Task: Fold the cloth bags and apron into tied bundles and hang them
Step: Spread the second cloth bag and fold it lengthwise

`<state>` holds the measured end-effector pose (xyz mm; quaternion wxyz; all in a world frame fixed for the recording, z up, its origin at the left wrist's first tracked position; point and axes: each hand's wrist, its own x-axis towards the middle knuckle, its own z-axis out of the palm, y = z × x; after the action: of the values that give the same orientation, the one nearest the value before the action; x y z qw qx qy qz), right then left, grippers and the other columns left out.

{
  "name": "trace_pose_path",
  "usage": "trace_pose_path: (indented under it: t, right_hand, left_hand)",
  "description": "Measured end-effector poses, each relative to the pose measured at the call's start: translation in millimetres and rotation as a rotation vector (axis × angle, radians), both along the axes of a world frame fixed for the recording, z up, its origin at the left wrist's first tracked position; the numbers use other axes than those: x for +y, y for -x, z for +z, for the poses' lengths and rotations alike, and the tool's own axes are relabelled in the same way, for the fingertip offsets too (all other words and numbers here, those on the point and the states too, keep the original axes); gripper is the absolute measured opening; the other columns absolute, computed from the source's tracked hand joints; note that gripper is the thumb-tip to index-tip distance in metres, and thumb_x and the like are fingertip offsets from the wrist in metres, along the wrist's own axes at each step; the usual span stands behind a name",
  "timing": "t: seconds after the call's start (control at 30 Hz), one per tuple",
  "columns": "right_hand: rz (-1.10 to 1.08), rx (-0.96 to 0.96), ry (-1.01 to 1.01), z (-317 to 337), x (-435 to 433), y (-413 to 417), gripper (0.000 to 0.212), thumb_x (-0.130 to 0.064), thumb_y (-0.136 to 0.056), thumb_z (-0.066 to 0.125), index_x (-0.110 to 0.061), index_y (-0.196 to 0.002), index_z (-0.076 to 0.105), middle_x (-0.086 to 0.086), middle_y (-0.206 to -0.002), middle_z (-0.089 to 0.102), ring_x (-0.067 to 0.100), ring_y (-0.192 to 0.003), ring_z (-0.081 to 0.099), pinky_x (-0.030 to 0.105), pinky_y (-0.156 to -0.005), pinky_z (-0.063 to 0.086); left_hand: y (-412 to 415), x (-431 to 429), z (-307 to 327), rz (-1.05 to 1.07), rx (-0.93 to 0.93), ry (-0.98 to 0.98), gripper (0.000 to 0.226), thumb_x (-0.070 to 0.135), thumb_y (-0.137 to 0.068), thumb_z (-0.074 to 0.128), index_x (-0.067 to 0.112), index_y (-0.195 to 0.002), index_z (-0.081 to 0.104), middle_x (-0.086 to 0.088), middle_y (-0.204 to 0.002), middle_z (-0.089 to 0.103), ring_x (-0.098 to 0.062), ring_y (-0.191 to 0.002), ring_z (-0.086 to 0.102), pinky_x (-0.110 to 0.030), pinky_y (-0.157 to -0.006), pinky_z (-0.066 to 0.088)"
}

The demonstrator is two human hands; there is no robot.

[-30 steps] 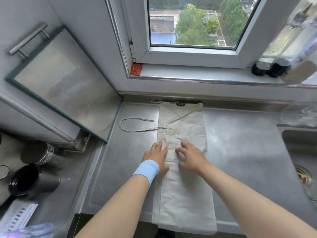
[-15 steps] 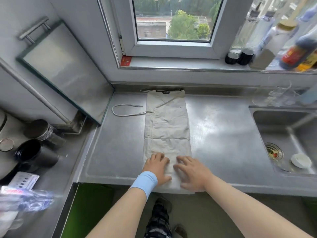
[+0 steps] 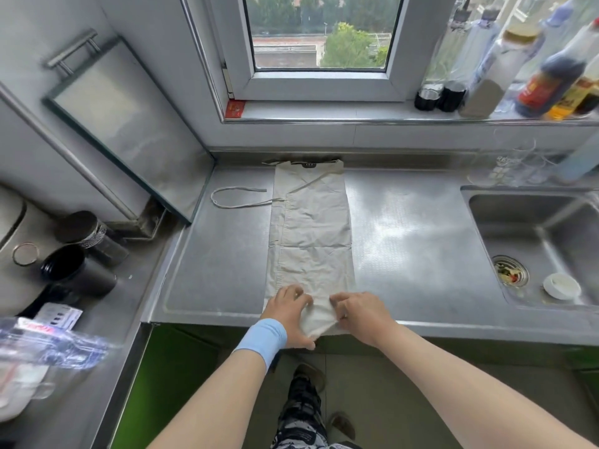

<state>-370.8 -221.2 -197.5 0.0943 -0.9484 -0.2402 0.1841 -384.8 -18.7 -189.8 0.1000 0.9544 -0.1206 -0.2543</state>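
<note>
The cloth (image 3: 311,228) lies on the steel counter (image 3: 421,238) as one long, thin strip, and I think it is the apron, folded narrow. Its long way runs straight away from me, from the front edge of the counter to the back wall under the window. Both hands are at the near end. My left hand (image 3: 287,315), the one with the blue wristband (image 3: 262,338), grips the left corner with curled fingers, and my right hand (image 3: 359,311) pinches the right corner. The bit of cloth between them is bunched up and hangs a little over the edge. Both hands are just as near to it, so neither one has to reach. I think the next move is to fold or roll this end away from me, toward the window, all along the strip. The white string (image 3: 236,197) lies in a loop off the left side of the far half — nearer my left hand, and I will need it for tying. I see nothing on the strip in the way. The sink (image 3: 531,238) is well off to the right, and the black jars (image 3: 77,273) are well off to the left.
</note>
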Motion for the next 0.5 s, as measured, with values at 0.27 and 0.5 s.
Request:
trace_pose_path:
  t: [0.27,0.5]
  right_hand:
    - [-0.343,0.335,-0.302,39.0,-8.9,-50.0,0.012,-0.032,-0.088,0.061,-0.021,-0.083,0.064,-0.006,-0.082,0.064,0.012,-0.077,0.057,0.025,-0.064,0.042]
    - [-0.641,0.362,-0.676,61.2,-18.4,-106.1,0.005,-0.015,-0.081,0.071,-0.019,-0.082,0.069,-0.003,-0.073,0.064,0.008,-0.061,0.056,0.018,-0.055,0.043]
  left_hand:
    - [-36.7,6.6,44.3,0.087,0.277,0.031,0.027,0.029,-0.078,0.065,0.02,-0.103,0.061,-0.003,-0.092,0.06,-0.026,-0.082,0.059,-0.028,-0.068,0.049]
    - [-110.2,13.5,68.3,0.323,0.022,0.142,0.009,0.03,-0.078,0.06,0.025,-0.084,0.064,0.0,-0.09,0.067,-0.024,-0.089,0.064,-0.026,-0.076,0.049]
